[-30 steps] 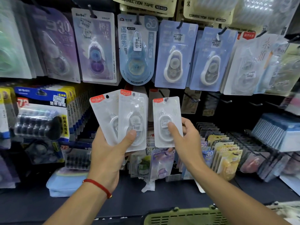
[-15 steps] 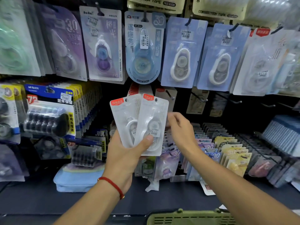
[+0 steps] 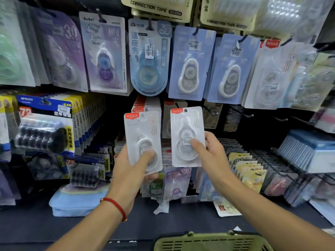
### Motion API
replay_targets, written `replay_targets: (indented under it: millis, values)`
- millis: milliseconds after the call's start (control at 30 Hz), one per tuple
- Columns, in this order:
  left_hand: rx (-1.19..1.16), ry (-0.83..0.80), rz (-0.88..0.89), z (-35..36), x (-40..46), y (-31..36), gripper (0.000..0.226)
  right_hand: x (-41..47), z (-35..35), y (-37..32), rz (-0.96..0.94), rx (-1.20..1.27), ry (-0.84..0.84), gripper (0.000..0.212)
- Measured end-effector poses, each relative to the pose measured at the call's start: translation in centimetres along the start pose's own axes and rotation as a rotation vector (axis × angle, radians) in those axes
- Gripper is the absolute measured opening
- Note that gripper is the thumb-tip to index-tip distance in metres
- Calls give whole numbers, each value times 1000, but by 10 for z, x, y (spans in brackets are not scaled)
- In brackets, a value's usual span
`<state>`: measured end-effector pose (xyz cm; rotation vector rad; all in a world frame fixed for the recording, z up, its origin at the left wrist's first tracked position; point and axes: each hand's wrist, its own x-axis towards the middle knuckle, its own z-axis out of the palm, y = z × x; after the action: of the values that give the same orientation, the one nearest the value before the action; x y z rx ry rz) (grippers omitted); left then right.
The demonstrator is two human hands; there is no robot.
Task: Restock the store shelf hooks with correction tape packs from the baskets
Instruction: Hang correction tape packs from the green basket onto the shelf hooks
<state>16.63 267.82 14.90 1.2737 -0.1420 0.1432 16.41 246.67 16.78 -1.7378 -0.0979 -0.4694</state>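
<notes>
Head: clear white pack (image 3: 187,136), red tag.

The pack held in the left hand (image 3: 145,143) was translucent white with a red corner label and faint orange characters; the pack held in the right hand (image 3: 187,136) matched it, white with a red label. A red cord bracelet (image 3: 116,207) circled the left wrist. The hanging teardrop pack (image 3: 149,57) was light blue with darker blue characters. Two periwinkle-blue cards (image 3: 192,62) carried white dispensers. The card at upper left (image 3: 104,55) was lavender and purple. The multi-pack (image 3: 45,124) bore a blue header, yellow side strip and black refills. The pouch (image 3: 76,201) was pale blue; the basket (image 3: 212,241) was olive green.
</notes>
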Motion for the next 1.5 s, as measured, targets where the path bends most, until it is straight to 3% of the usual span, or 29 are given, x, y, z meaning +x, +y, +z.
replay_targets:
  millis: [233, 367, 500, 633, 733, 800, 867, 933, 1000, 1267, 1367, 1500]
  values:
    - [5, 49, 51, -10, 3, 0, 33, 2, 9, 3, -38, 17, 104, 18]
    - [24, 40, 91, -10, 4, -1, 32, 13, 24, 15, -38, -126, 208, 26]
    - [168, -13, 161, -7, 2, -7, 34, 58, 43, 36, 76, -243, 276, 45]
    - [236, -41, 189, -4, 2, -14, 39, 100, 55, 48, 193, -238, 316, 51]
    - [221, -74, 178, 2, 2, -16, 39, 102, 50, 47, 226, -326, 297, 50]
    - [213, -119, 179, 6, 2, -16, 40, 83, 43, 39, 126, -325, 271, 36]
    - [201, -175, 178, 9, 1, -16, 41, 51, 34, 31, 26, -187, 135, 26]
    - [187, -235, 147, 12, 1, -17, 37, 15, 23, 20, -33, -38, -88, 28]
    - [177, -297, 111, 18, 0, -18, 34, -12, 12, 12, -51, -10, -210, 29]
    - [259, -165, 44, 33, 0, -18, 47, 0, 4, -7, -25, -54, -34, 12]
    - [290, -164, 51, 30, 1, -16, 48, 7, 12, -4, -17, -62, 6, 29]
    - [597, -81, 232, 18, 3, -13, 49, 17, 19, 10, -69, -265, 48, 29]
